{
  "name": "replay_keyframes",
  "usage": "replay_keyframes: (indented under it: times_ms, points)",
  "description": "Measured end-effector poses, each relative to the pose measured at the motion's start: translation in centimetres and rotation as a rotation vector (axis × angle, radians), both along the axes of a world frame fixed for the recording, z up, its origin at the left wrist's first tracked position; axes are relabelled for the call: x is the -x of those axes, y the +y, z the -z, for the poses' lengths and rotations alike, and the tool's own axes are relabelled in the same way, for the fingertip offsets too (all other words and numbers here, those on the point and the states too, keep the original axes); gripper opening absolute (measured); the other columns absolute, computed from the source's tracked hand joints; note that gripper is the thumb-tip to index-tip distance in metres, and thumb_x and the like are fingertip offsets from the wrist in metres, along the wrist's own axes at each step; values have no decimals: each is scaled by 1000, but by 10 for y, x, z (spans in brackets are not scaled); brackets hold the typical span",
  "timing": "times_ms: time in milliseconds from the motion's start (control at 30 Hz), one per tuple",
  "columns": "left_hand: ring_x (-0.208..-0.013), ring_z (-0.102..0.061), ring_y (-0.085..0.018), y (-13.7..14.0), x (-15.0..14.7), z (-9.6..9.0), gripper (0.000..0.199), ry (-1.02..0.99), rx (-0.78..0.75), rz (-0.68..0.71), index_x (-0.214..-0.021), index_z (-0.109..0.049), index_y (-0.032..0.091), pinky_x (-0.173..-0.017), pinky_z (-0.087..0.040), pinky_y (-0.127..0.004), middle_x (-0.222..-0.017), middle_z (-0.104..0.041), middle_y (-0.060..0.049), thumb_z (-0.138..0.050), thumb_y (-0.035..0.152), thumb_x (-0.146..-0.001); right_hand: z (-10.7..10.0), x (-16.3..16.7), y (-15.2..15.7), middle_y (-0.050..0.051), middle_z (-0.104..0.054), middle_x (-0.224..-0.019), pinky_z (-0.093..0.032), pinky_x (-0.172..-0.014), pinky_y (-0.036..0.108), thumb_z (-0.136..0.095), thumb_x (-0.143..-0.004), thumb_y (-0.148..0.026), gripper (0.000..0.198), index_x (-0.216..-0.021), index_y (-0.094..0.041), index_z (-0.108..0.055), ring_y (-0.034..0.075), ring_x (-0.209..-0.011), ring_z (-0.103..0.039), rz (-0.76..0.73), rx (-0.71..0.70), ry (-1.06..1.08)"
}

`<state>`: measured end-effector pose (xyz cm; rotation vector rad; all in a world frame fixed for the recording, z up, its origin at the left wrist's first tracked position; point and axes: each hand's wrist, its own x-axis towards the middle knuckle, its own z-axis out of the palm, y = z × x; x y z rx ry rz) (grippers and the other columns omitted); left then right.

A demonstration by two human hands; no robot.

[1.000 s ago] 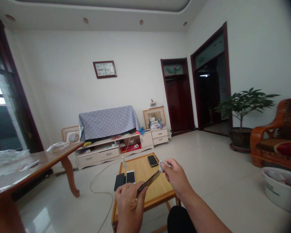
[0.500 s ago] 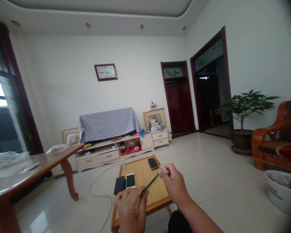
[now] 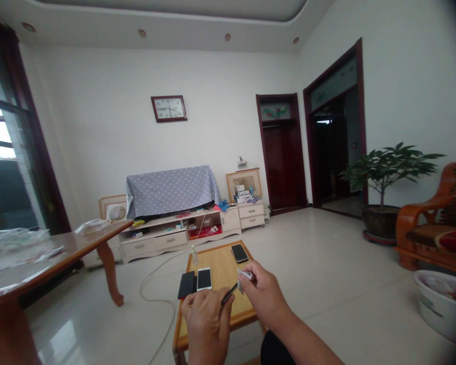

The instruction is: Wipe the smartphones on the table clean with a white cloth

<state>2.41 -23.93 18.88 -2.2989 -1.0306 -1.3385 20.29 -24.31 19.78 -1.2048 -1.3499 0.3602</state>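
Observation:
My left hand (image 3: 209, 322) is closed around one end of a thin, dark, stick-like thing (image 3: 229, 294), whose exact kind I cannot make out. It slants up to the right, over the small wooden table (image 3: 226, 257). In my right hand (image 3: 264, 286) a crumpled white tissue (image 3: 243, 276) is pinched, touching the far end of the dark thing. Beyond my left hand lie a white phone (image 3: 204, 279) and, beside it, a black flat case (image 3: 186, 285). A black phone (image 3: 239, 253) lies near the table's far right corner.
A small clear bottle (image 3: 194, 254) stands at the table's far left edge. A pale cable (image 3: 144, 284) runs over the floor. To the left is a larger wooden table (image 3: 110, 233) with plastic bags; at right, a white bucket (image 3: 441, 309) and a wooden armchair (image 3: 410, 223).
My right hand with the tissue has moved left and slightly down along the dark thing, closer to my left hand. My left hand keeps its grip. The view has shifted slightly.

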Motion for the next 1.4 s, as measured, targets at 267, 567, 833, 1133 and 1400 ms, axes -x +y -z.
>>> replay_keyframes:
  times_ms: [267,567,833,1133,1400]
  points:
    - [-85,-62,-19,-1,-1,-2,13,8,43,-14,-103,-68,30,-86,-30,-40,-85,-72,1,-61,28,-93,1,1,-1,-2,-63,-68,-39,-58,25,-56,-89,-35,14,-87,-23,-63,16,-62,-57,75,26,10]
    - [-86,-61,-20,-1,0,4,14,-3,72,-27,-98,-68,26,-87,-32,-39,-86,-72,-1,-58,21,-91,0,22,-13,-1,-65,-71,-38,-60,25,-59,-87,-31,9,-87,-24,-65,16,-64,-58,14,-1,-111]
    - [-84,-60,-20,-1,0,4,15,-8,85,-20,-93,-68,24,-86,-32,-40,-82,-70,-2,-55,18,-90,0,31,-16,-1,-67,-73,-40,-61,26,-59,-87,-31,11,-89,-24,-67,16,-64,-58,-43,-20,-125]
    - [-85,-62,-19,-6,3,2,13,-62,67,17,-103,-69,28,-86,-33,-39,-85,-72,-1,-60,28,-94,10,-19,18,-1,-63,-65,-40,-58,26,-58,-86,-42,22,-86,-21,-66,16,-59,-55,135,22,42]
    - [-85,-61,-19,-4,2,8,15,-38,64,18,-104,-69,27,-85,-34,-38,-87,-72,-2,-59,31,-94,14,3,3,0,-66,-69,-40,-58,25,-59,-86,-40,20,-87,-21,-67,15,-60,-55,10,13,-22]
